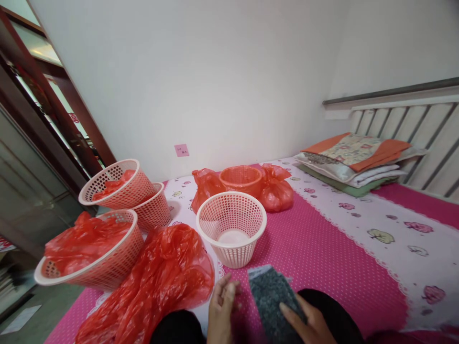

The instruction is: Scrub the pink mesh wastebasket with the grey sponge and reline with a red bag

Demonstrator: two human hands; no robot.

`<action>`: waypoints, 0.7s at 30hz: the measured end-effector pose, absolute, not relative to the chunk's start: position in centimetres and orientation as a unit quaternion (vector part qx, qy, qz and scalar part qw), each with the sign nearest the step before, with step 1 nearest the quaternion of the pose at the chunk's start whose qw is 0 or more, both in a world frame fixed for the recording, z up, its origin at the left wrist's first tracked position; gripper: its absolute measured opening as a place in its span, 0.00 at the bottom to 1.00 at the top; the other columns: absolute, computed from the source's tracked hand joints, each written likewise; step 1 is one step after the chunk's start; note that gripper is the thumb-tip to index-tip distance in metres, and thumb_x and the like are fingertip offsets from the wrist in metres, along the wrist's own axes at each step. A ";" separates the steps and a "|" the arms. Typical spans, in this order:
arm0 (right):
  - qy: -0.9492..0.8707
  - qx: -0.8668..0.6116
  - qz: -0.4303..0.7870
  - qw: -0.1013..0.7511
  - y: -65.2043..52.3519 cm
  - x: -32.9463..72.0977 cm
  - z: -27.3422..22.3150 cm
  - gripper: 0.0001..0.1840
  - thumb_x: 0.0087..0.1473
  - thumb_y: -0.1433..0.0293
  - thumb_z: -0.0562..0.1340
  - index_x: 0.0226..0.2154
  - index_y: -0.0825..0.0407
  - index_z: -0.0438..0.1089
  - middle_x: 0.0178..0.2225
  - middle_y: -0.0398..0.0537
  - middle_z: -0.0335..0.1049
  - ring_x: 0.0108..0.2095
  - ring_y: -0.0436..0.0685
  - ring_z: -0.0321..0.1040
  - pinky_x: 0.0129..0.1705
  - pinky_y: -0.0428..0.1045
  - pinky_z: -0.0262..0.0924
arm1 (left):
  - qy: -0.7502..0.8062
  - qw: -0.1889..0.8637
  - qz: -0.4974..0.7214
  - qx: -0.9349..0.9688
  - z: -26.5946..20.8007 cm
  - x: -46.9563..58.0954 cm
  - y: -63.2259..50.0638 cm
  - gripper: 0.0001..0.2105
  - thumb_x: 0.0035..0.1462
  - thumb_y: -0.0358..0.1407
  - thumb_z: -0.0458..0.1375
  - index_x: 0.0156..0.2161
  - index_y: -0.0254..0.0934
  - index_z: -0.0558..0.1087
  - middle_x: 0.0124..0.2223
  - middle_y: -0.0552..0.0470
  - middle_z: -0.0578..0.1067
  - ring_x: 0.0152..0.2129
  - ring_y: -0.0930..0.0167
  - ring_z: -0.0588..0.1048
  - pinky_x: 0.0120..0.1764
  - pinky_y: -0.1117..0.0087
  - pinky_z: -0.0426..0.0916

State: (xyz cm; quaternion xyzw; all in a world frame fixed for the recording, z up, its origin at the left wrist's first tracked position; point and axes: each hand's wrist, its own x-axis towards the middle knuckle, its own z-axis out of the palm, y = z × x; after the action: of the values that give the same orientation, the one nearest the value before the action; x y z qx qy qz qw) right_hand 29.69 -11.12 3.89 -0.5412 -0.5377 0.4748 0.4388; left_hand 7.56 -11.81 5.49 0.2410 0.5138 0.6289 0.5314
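Observation:
My right hand [303,317] grips a dark grey-green folded cloth [270,296] with a paler end, low in front of me. The thumb lies on top of the cloth, and the other fingers are partly hidden. To its left, my left hand [223,306] is raised with loosely bent fingers apart, holding nothing I can see. Just beyond both hands stands an upright pale pink plastic basket [231,243], with nothing visible inside. A crumpled red plastic bag [168,277] lies left of my left hand.
At the left, a pink basket [107,258] and a tilted basket [141,184] hold red bags; another basket [156,210] sits beneath the tilted one. Against the wall, a basket [241,179] is wrapped in a red bag [276,191]. Folded bedding [355,162] lies at right on the bed [333,258].

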 end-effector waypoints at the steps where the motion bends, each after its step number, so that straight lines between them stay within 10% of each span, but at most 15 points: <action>1: -0.528 -0.564 0.447 0.451 -10.6 30.7 3.4 0.33 0.54 0.44 0.62 0.49 0.50 0.79 0.51 0.55 0.81 0.55 0.70 0.76 0.57 0.58 0.71 | 0.535 0.507 0.632 0.239 6.0 6.8 -11.1 0.35 0.48 0.57 0.70 0.56 0.37 0.75 0.52 0.37 0.81 0.46 0.58 0.80 0.41 0.65 0.73; 9: -0.518 -0.647 0.271 0.490 -7.8 37.1 -4.4 0.29 0.49 0.44 0.61 0.42 0.48 0.78 0.45 0.57 0.83 0.49 0.71 0.79 0.52 0.60 0.74 | 0.588 0.456 0.614 0.263 11.7 4.3 -4.4 0.35 0.57 0.56 0.64 0.64 0.40 0.64 0.69 0.33 0.64 0.62 0.53 0.69 0.45 0.60 0.75; 15: -0.532 -0.652 0.242 0.484 -7.1 36.9 -6.5 0.34 0.52 0.43 0.58 0.47 0.51 0.75 0.49 0.60 0.81 0.53 0.72 0.77 0.57 0.63 0.71 | 0.626 0.463 0.589 0.214 13.8 5.0 -1.0 0.19 0.58 0.42 0.62 0.52 0.39 0.69 0.62 0.35 0.72 0.59 0.49 0.71 0.52 0.39 0.71; 21: -0.523 -0.666 0.224 0.482 -7.0 36.9 -6.7 0.34 0.54 0.42 0.56 0.49 0.51 0.73 0.50 0.61 0.80 0.54 0.72 0.77 0.56 0.63 0.71 | 0.623 0.474 0.591 0.197 10.8 5.8 -4.1 0.18 0.57 0.39 0.59 0.54 0.42 0.70 0.60 0.40 0.74 0.59 0.51 0.72 0.51 0.44 0.73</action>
State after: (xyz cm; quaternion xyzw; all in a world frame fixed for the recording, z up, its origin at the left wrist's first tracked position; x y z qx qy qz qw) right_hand 36.89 -6.99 -6.75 -0.6664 -0.5233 0.2237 0.4817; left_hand 5.83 -4.14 10.80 0.1972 0.6230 0.5905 0.4736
